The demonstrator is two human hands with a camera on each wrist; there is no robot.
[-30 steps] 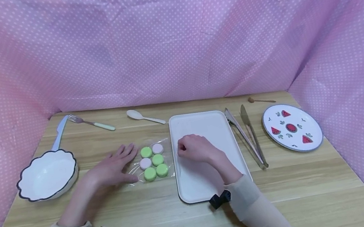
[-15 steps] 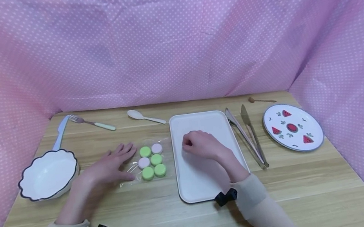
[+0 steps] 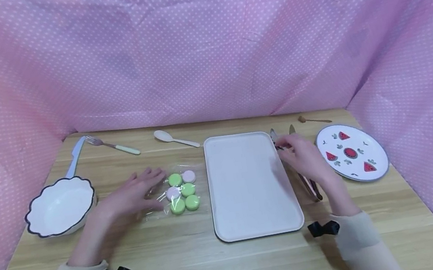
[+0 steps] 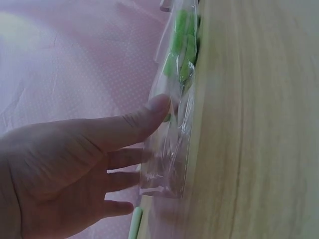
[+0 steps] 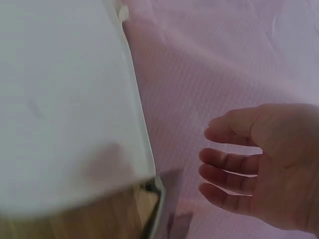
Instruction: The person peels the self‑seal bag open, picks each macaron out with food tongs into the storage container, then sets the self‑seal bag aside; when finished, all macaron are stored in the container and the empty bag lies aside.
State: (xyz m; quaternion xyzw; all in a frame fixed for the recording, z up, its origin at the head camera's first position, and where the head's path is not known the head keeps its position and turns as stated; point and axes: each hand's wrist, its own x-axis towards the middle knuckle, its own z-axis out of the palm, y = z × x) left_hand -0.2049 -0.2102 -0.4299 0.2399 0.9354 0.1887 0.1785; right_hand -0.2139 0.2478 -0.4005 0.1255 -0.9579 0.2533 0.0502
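Note:
My left hand is spread at the left end of a clear plastic bag holding several round green and pale pink macarons. In the left wrist view the thumb overlaps the bag, with the fingers straight behind it. My right hand hovers over metal tongs, fingers loosely bent and nothing between them. The hand hides the middle of the tongs. Just left of it lies a white rectangular tray; in the right wrist view, fingers and thumb stand apart from the tray's edge.
A scalloped white bowl, a pale blue knife and a fork are at left. A white spoon lies at the back. A watermelon-patterned plate and a small wooden stick are at right.
My right hand has moved right from above the tray to the tongs, and its curled fingers have loosened. The left hand stays by the bag, which has shifted only slightly.

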